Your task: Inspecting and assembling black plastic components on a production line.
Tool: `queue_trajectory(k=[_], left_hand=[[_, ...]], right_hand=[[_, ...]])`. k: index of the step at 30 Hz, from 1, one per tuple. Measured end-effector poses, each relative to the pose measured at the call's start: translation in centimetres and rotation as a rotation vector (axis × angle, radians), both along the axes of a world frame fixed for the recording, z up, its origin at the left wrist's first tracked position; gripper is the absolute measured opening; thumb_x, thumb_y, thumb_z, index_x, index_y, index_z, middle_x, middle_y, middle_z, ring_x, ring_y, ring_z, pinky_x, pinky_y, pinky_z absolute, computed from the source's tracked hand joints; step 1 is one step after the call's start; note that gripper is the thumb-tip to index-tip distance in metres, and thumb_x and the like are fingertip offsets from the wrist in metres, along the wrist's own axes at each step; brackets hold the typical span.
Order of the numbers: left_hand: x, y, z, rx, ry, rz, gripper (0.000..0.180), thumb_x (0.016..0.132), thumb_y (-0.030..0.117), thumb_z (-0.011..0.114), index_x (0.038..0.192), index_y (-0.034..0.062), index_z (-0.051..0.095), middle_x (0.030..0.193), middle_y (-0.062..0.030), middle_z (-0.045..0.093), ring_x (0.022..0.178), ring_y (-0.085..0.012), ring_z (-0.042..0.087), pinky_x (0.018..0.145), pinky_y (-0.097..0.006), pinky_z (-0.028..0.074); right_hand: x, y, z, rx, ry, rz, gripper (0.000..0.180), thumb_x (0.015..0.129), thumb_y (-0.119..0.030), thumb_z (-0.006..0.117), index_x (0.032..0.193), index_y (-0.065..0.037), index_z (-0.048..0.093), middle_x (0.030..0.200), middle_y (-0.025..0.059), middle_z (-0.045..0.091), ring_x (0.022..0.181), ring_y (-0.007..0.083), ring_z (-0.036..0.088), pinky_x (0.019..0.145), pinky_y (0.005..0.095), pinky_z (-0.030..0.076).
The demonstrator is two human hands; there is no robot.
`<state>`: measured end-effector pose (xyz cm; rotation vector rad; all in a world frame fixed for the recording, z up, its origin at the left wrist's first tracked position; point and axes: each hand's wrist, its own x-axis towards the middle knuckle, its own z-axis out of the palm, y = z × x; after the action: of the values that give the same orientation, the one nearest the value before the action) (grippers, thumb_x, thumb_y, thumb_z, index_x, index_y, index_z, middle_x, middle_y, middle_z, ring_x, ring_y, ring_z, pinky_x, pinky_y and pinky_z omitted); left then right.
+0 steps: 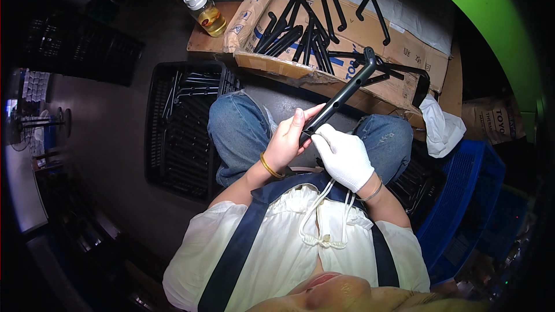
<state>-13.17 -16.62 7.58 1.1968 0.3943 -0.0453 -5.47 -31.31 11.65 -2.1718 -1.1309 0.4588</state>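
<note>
A long black plastic tube-shaped part (350,88) with a bent far end and holes along its side slants up and away above my lap. My bare left hand (287,137) is closed around its near end, with the thumb lying along it. White-gloved, my right hand (342,157) pinches close against that same near end. A small dark tip shows by its fingertips, but what it grips is too small to make out. Just beyond, several similar black bent parts (283,40) lie in a cut-down cardboard box (277,65).
A black crate (151,133) full of black parts stands on the floor at my left. Near the box's left corner is a bottle (211,20) of yellow liquid. White crumpled plastic (442,127) hangs at the box's right corner, above blue crates (462,190).
</note>
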Motion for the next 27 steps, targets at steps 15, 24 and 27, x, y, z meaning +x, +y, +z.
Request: queue_trajectory(k=[15, 24, 27], left_hand=[[0.0, 0.0, 0.3, 0.042, 0.013, -0.025, 0.060, 0.107, 0.046, 0.021, 0.136, 0.0069, 0.056, 0.075, 0.0045, 0.059, 0.053, -0.0015, 0.038, 0.048, -0.017, 0.032], [-0.1, 0.0, -0.1, 0.008, 0.022, -0.056, 0.060, 0.107, 0.046, 0.023, 0.135, 0.0053, 0.057, 0.078, 0.0034, 0.062, 0.052, -0.0016, 0.037, 0.047, -0.016, 0.032], [-0.1, -0.1, 0.0, -0.053, 0.051, -0.061, 0.060, 0.107, 0.046, 0.022, 0.135, 0.0052, 0.057, 0.078, 0.0031, 0.062, 0.051, -0.0014, 0.036, 0.046, -0.016, 0.030]], right_hand=[[1.0, -0.4, 0.0, -0.046, -0.068, 0.126, 0.014, 0.094, -0.023, 0.056, 0.090, -0.010, 0.059, 0.071, 0.0122, 0.064, 0.063, 0.0311, 0.066, 0.055, 0.0404, 0.052], [1.6, -0.6, -0.1, -0.126, -0.047, 0.154, 0.015, 0.093, -0.023, 0.057, 0.094, -0.011, 0.066, 0.077, 0.0117, 0.067, 0.066, 0.0334, 0.065, 0.060, 0.0411, 0.051], [1.9, -0.8, -0.2, -0.094, -0.076, 0.166, 0.017, 0.093, -0.026, 0.056, 0.090, -0.012, 0.065, 0.072, 0.0129, 0.067, 0.065, 0.0328, 0.066, 0.060, 0.0421, 0.053]])
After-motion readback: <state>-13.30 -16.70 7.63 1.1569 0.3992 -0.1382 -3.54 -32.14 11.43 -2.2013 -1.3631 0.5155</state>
